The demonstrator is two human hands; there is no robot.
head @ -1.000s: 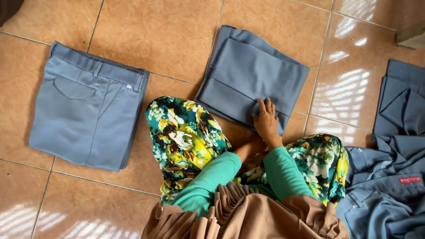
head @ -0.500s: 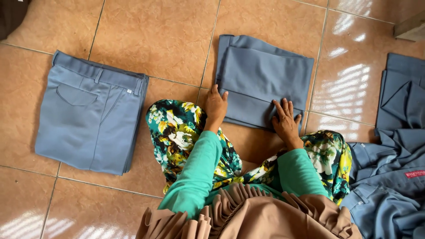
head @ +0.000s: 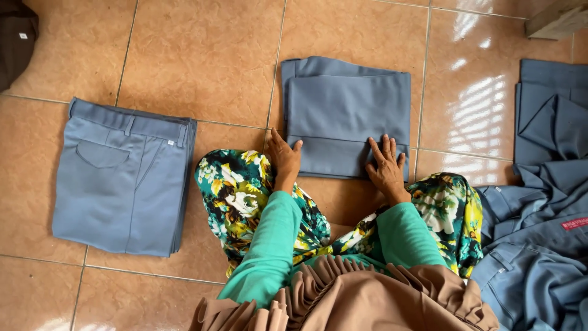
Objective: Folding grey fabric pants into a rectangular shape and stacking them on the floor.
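Folded grey-blue cloth garment (head: 346, 113), a flat rectangle of several layers, lies on the tan tiled floor (head: 202, 55) straight in front of the seated person, across a grout line, its near edge just past the knees.

Nearest: pleated tan fabric (head: 367, 294) at the lap, green sleeves, floral teal-and-yellow trousers (head: 239, 190) over both knees. Left hand (head: 283, 156) lies flat at the garment's near left corner, fingers spread and straight, thumb on the cloth edge, gripping nothing. Right hand (head: 386, 165) presses flat on the near right corner, fingers splayed, nothing clasped either.

Handling, as a judgement: light, soft, limp woven cloth, not slippery on tile, not fragile. Layers would slide apart if lifted by one corner. Best taken at both near corners or along the folded side edges, pinching all layers together.

Left of the knees, well apart: folded stack of grey-blue trousers (head: 119, 178), pocket and belt loops up. Right side: loose heap of grey-blue garments (head: 539, 233) touching the right knee. Far left corner: dark cloth (head: 15, 37). Far right corner: wooden edge (head: 557, 18).

Versus half a second ago: both hands were already on the near edge and sit much the same. A second ago only one hand was on the cloth, and the garment lay skewed; now it lies squarer to the tiles.
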